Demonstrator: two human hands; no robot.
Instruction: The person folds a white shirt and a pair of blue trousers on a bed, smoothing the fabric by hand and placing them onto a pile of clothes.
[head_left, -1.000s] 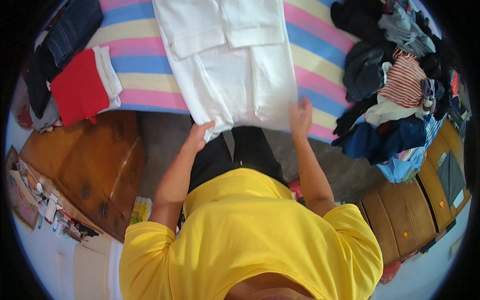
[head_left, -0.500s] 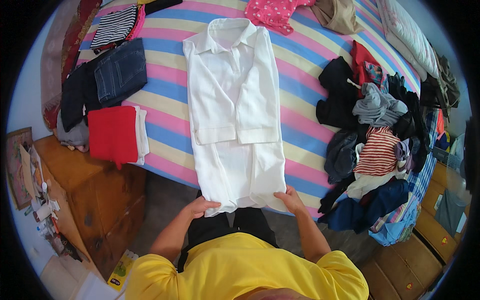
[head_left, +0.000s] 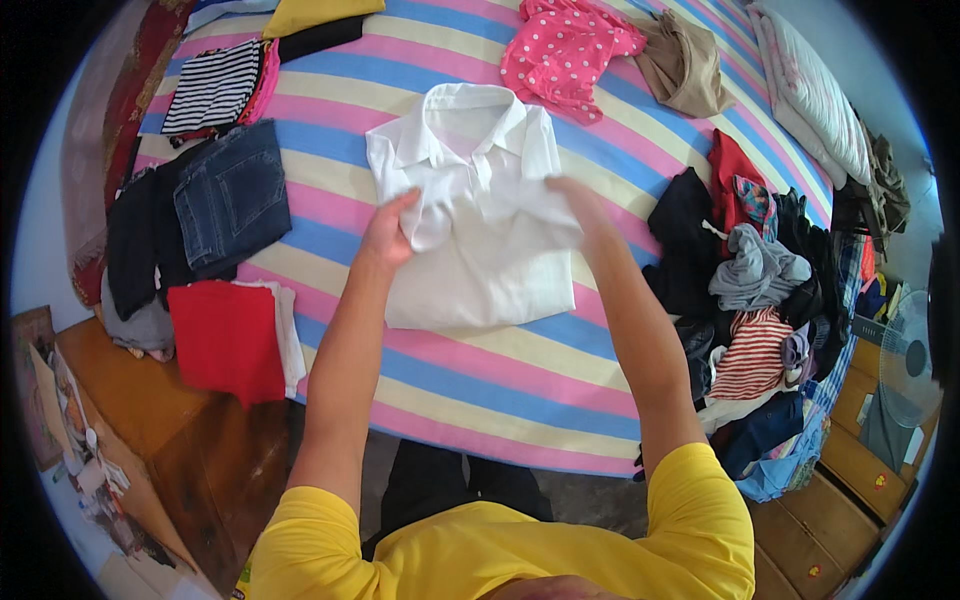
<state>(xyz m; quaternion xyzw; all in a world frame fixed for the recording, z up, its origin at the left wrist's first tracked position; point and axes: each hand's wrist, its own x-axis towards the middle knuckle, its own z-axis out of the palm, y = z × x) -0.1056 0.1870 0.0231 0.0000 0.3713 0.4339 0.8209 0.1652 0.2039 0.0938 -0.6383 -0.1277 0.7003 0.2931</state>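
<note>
A white collared shirt (head_left: 470, 285) lies on the striped bed, its collar toward the far side and its lower part folded up over the front. At the left side of the raised hem, my left hand (head_left: 388, 230) is closed, the white cloth pinched between thumb and fingers. My right hand (head_left: 585, 212) grips the hem's other corner, blurred by motion. Between the two hands the lifted cloth is smeared too. The shirt's sleeves are hidden under the fold.
Folded jeans (head_left: 232, 195), a red folded garment (head_left: 228, 340) and a striped stack (head_left: 215, 88) line the left. A loose heap with a grey garment (head_left: 758, 268) lies right. Pink polka-dot cloth (head_left: 565, 55) and beige cloth (head_left: 683, 68) lie beyond. A wooden cabinet (head_left: 220, 450) stands near left.
Both hands have moved from the bed's near edge up toward the collar, carrying the hem. The shirt, stretched out long before, is now doubled over. The view has shifted slightly.
</note>
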